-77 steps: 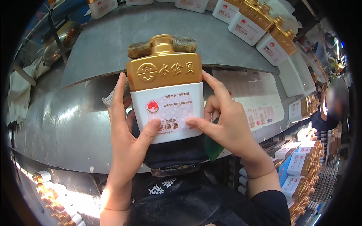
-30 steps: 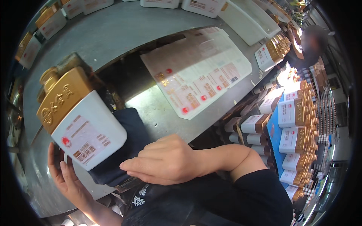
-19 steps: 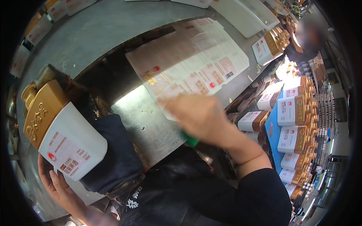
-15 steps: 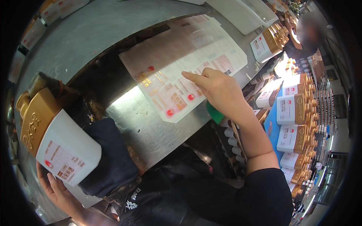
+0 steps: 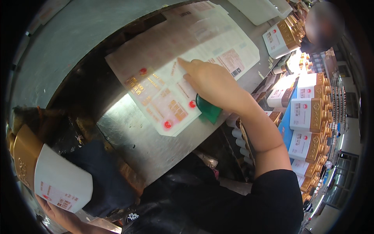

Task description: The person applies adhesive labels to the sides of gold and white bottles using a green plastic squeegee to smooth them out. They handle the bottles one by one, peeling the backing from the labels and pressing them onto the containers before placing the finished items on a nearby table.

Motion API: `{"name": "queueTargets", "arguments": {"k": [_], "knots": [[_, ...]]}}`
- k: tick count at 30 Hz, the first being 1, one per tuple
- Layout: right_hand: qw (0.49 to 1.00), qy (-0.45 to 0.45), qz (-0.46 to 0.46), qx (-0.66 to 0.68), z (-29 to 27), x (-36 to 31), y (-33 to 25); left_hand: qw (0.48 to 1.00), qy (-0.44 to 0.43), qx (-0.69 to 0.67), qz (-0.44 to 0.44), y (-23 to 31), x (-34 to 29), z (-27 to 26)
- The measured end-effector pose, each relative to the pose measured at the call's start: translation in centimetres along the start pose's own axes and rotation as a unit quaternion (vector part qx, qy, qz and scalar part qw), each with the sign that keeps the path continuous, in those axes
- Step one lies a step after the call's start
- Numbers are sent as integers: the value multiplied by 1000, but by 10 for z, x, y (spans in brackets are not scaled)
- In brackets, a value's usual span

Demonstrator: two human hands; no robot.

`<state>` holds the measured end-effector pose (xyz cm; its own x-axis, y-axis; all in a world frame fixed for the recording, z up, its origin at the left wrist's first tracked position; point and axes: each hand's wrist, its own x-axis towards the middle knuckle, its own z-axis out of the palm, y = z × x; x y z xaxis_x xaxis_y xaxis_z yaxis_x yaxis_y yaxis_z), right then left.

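Observation:
My left hand (image 5: 58, 214) is at the lower left, under a white bottle (image 5: 64, 177) with a gold shoulder and cap. Its fingers go behind the bottle and steady it; the bottle lies tilted against a dark cloth pad (image 5: 103, 175). A label with a red round mark shows on its lower side. My right hand (image 5: 212, 84) is over a sheet of translucent labels (image 5: 163, 97), with the index finger stretched to the print. The other fingers are curled around a green scraper (image 5: 210, 110), which sticks out below the palm.
The sheet lies on a metal table (image 5: 128, 132). Rows of labelled white and gold bottles (image 5: 306, 115) stand to the right, beside a blue panel (image 5: 286, 128). Another bottle (image 5: 280, 39) and a white bin (image 5: 255, 9) are at the far right, near another person (image 5: 323, 27).
My right hand has moved left and slightly up over the sheet, the green scraper with it. The bottle and my left hand have shifted down and left in view, and the bottle has turned.

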<state>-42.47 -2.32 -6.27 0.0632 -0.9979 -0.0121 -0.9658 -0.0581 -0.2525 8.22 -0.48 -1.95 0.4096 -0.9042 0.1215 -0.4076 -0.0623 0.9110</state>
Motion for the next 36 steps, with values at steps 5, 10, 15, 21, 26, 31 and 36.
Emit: {"name": "queueTargets", "arguments": {"k": [5,10,15,21,26,31,36], "knots": [[999,-28,-8,39,-14,7,3,998,35,46,-19,-2,1,-5],[999,-45,-9,16,-9,10,13,999,-11,17,-42,-11,17,-20],[993,57,55,92,-18,18,5,998,19,50,27,0,-4,3],[969,61,101,219,-36,0,-28,996,46,-65,48,-6,-11,20],[954,58,27,293,-38,2,-87,984,-51,-160,51,31,-22,36],[931,36,-44,361,-52,6,-138,975,-86,-193,72,42,-30,38],[922,-2,-75,379,-66,3,-170,958,-132,-243,80,44,-33,46]]}}
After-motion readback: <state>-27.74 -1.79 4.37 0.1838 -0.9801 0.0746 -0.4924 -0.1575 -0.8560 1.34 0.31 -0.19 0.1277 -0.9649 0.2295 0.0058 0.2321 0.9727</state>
